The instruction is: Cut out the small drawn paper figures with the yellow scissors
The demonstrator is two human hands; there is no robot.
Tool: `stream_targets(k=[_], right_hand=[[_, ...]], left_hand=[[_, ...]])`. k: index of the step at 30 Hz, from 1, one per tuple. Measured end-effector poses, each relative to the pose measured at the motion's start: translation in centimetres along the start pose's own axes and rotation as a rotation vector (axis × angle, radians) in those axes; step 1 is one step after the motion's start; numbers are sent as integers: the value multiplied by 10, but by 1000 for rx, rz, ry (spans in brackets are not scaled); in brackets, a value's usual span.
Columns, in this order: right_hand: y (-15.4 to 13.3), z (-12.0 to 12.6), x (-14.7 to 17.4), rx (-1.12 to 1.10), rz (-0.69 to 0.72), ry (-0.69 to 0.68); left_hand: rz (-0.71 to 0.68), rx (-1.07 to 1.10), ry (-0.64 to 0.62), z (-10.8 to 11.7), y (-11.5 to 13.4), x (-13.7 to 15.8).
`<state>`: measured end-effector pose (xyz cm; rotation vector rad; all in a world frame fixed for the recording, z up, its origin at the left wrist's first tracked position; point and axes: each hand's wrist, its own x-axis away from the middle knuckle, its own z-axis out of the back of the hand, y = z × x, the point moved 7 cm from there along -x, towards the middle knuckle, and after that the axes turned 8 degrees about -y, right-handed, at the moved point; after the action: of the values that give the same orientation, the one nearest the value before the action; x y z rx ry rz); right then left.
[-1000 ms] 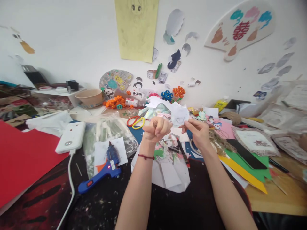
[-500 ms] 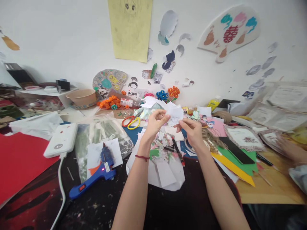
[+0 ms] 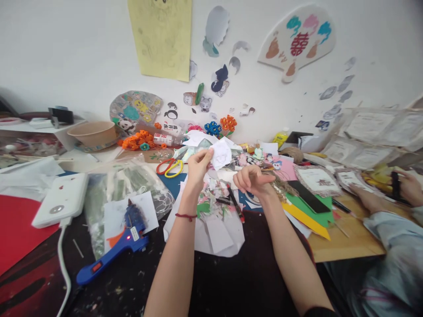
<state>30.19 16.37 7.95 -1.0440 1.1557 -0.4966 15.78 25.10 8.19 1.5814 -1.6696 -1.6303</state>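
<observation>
A small piece of white paper (image 3: 221, 154) with faint lines drawn on it is pinched between the thumb and fingers of my left hand (image 3: 199, 165). My right hand (image 3: 254, 180) is apart from the paper, to its lower right, with its fingers loosely bent and nothing in them. Below both hands lies a white sheet (image 3: 211, 251) covered with paper scraps and a green piece (image 3: 202, 207). A black and red pen (image 3: 235, 203) rests across the scraps. Scissors with red and yellow handles (image 3: 169, 168) lie left of my left hand.
A blue glue gun (image 3: 114, 257) with a lit light rests on the left, near a white power bank (image 3: 62, 199). Coloured paper strips (image 3: 309, 222) lie to the right. A co-worker's hands (image 3: 370, 198) are at the far right; one is by scissors with black handles (image 3: 395, 185).
My right hand has let go of the paper and moved down and away from it. My left hand keeps holding the paper. The view has turned right, showing more of the co-worker.
</observation>
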Motion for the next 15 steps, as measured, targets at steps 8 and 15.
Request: stream_targets(k=[8,15], right_hand=[[0,-18,3,-142,36,-253],[-1,-8,4,-89,-9,-115]], left_hand=[[62,-48,22,0,-11,-1],[74,-72,16,0,-12,0]])
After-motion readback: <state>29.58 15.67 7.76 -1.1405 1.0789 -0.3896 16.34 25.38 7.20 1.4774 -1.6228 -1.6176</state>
